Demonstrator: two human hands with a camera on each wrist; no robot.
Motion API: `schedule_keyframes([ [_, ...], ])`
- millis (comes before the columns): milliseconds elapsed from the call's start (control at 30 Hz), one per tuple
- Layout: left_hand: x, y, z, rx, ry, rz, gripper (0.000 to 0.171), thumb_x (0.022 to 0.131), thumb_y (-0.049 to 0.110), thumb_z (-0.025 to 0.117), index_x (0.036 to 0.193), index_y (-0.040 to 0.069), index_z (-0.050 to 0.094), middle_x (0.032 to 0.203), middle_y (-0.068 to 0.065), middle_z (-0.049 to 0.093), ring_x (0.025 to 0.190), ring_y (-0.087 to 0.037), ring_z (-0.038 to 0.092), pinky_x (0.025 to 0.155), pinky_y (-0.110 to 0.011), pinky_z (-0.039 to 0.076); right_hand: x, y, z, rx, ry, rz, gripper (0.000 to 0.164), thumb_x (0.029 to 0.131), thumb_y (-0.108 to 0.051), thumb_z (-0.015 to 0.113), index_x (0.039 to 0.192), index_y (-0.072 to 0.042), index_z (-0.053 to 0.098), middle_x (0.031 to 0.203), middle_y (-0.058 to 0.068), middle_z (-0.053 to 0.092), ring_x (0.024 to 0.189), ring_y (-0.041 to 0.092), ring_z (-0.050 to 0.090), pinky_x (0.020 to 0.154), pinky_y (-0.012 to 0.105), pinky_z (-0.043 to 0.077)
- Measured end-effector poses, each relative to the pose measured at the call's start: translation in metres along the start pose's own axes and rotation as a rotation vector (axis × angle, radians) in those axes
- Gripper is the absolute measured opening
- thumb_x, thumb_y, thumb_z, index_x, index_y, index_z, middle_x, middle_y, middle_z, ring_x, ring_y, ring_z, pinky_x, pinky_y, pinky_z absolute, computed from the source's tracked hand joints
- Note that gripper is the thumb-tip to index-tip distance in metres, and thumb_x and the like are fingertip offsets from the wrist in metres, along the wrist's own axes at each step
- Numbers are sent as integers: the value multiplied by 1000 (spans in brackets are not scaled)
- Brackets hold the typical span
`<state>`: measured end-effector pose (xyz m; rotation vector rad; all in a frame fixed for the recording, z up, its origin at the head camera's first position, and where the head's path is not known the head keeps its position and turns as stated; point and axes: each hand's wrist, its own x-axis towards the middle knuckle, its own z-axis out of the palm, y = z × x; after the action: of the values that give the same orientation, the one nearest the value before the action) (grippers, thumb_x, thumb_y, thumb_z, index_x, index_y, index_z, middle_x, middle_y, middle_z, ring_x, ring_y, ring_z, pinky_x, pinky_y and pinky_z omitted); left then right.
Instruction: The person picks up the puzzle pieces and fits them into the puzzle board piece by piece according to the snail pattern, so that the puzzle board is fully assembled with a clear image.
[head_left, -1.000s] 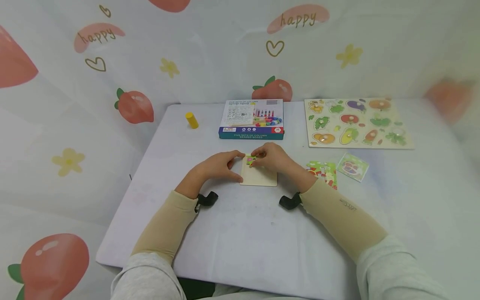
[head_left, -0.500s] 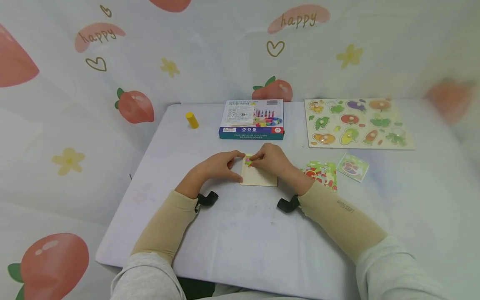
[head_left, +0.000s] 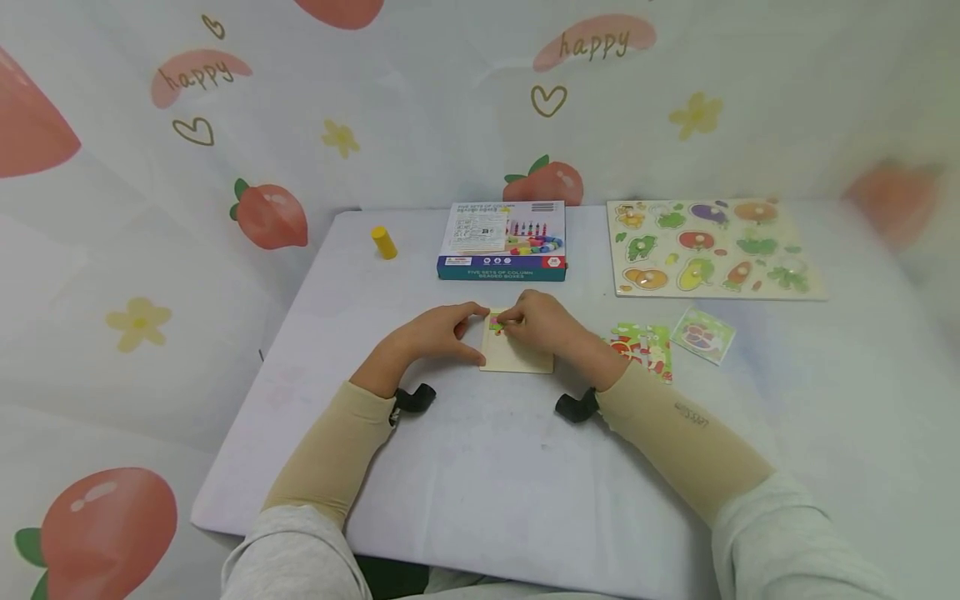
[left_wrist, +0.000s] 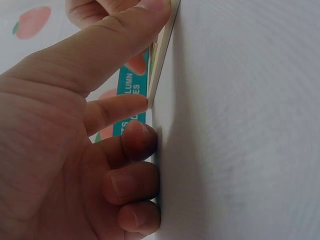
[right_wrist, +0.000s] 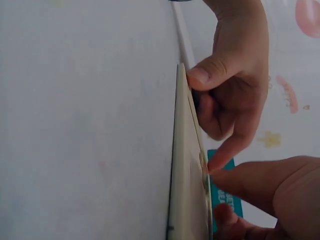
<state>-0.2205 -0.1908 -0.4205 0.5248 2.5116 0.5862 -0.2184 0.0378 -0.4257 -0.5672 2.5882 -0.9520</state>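
Note:
A small pale wooden puzzle tray [head_left: 517, 360] lies flat on the table in the head view. My left hand [head_left: 433, 335] holds its left edge, thumb at the near corner and index finger at the far one; the left wrist view shows the other fingers curled beside the tray [left_wrist: 161, 65]. My right hand [head_left: 546, 320] pinches a small green-and-pink puzzle piece [head_left: 496, 322] in the tray's far left corner. The fingertips partly cover the piece, so its exact seating is hidden. Several loose red-and-green puzzle pieces [head_left: 656, 343] lie beside the right wrist.
Right of the loose pieces is a small picture card [head_left: 703, 335]. A vegetable peg puzzle board [head_left: 716, 250] lies at the back right. Behind the hands is a beaded-toy box [head_left: 501, 242], with a yellow cylinder [head_left: 384, 242] to its left on the white table [head_left: 480, 475].
My right hand has shifted slightly left over the tray's far left corner with the puzzle piece. The left hand stays on the tray's edge.

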Motion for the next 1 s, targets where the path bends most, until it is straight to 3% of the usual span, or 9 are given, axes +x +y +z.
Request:
schedule_keyframes([
  [233, -1, 0, 0, -7, 2, 1, 87, 81, 50, 85, 154, 22, 46, 99, -9, 48, 99, -23, 48, 81, -40, 39, -8, -7, -18, 37, 7, -39, 36, 97, -18, 70, 132, -13, 72, 102, 8, 61, 94, 24, 53, 73, 33, 46],
  [467, 2, 0, 0, 4, 6, 5, 88, 81, 52, 85, 154, 24, 45, 98, -8, 48, 98, -22, 48, 80, -39, 40, -23, -19, -43, 21, 71, -119, 39, 96, -20, 74, 134, -11, 70, 105, 9, 62, 96, 26, 53, 75, 35, 49],
  [800, 2, -1, 1, 8, 14, 4, 87, 81, 52, 85, 154, 25, 46, 98, -8, 49, 98, -23, 49, 81, -41, 39, -49, -33, -75, 79, 157, -142, 41, 97, -24, 74, 135, -13, 68, 107, 9, 61, 87, 25, 50, 67, 35, 43],
  [1000, 1, -1, 1, 3, 10, -6, 87, 81, 51, 85, 154, 25, 46, 98, -9, 49, 98, -23, 49, 81, -41, 39, -62, -39, -82, 127, 206, -178, 39, 95, -20, 76, 132, -12, 70, 101, 8, 59, 82, 25, 49, 68, 36, 40],
])
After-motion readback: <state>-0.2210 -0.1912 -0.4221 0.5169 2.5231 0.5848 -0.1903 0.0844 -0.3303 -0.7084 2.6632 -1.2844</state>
